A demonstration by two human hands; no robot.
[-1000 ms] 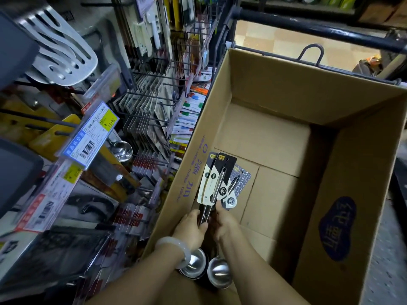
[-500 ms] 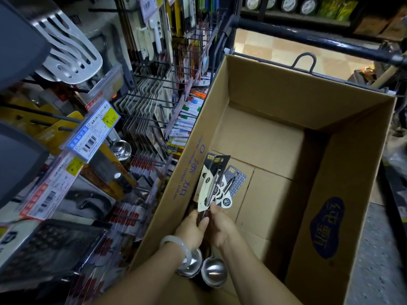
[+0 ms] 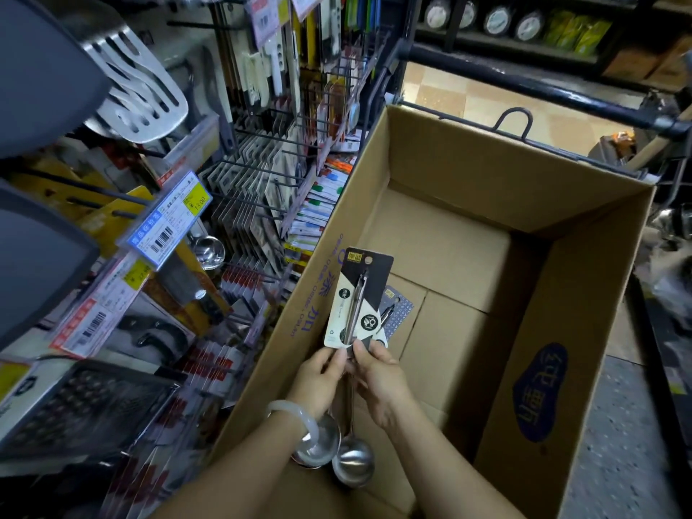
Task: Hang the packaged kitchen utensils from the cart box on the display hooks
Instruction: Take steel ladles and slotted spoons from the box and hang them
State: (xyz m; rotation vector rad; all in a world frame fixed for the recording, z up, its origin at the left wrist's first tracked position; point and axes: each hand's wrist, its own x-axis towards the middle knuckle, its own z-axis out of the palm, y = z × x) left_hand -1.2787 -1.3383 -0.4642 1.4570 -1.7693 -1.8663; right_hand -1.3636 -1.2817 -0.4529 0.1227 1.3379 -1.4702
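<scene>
"13.00" on yellow price tag (image 3: 195,202)

Both forearms bare, sleeveless in view; pale translucent bangle (image 3: 296,415) on left wrist; no gloves

We note polished, mirror-glossy metal on the ladle bowls (image 3: 354,468) at 6 o'clock. Their header cards (image 3: 359,294) look like matt printed paperboard. The box (image 3: 486,170) is matt brown corrugated cardboard. At 10 o'clock, the slotted spatula (image 3: 138,88) shows brushed metal.

display hooks (image 3: 262,170) left of box (image 3: 561,219)
</scene>
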